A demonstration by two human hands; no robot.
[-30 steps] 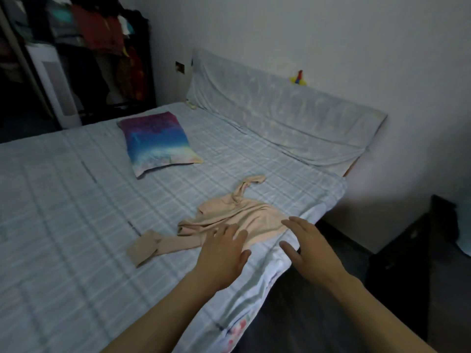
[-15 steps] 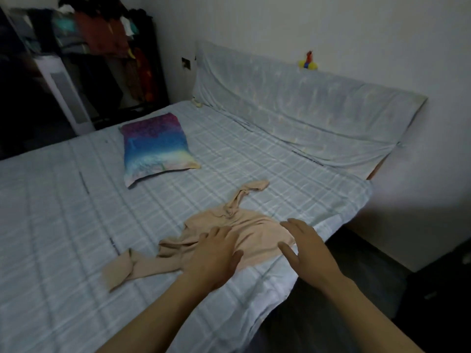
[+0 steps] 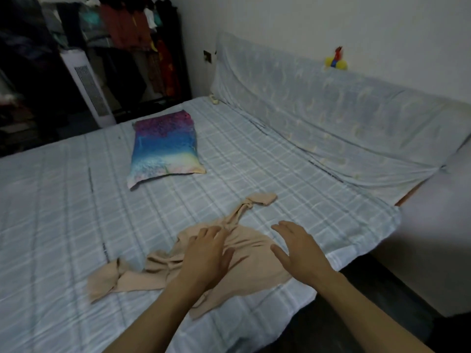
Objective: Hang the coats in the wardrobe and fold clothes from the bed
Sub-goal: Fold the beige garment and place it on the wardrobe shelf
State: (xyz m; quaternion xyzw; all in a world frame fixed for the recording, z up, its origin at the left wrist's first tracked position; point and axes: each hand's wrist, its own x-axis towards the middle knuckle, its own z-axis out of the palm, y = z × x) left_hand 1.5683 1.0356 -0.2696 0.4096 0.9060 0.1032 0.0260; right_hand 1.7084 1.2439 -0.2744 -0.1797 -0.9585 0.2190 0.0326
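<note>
A beige long-sleeved garment [image 3: 249, 250] lies crumpled on the bed [image 3: 63, 225] near its front corner, one sleeve trailing left and the other reaching away toward the headboard. My left hand [image 3: 206, 256] rests flat on the middle of the garment, fingers spread. My right hand [image 3: 298, 250] is over the garment's right edge with its fingers straight; whether it touches the cloth is unclear. The wardrobe rack [image 3: 132, 47] with hanging clothes stands at the far left, behind the bed.
A rainbow-coloured pillow [image 3: 165, 151] lies mid-bed. A sheet-covered headboard [image 3: 331, 115] leans on the wall, with a small yellow toy [image 3: 336, 62] on top. A white tower fan [image 3: 88, 87] stands by the rack. Dark floor [image 3: 369, 296] lies right of the bed edge.
The view has drawn closer to the bed and shifted right. Both hands have slid forward over the beige garment, the left hand further onto its middle.
</note>
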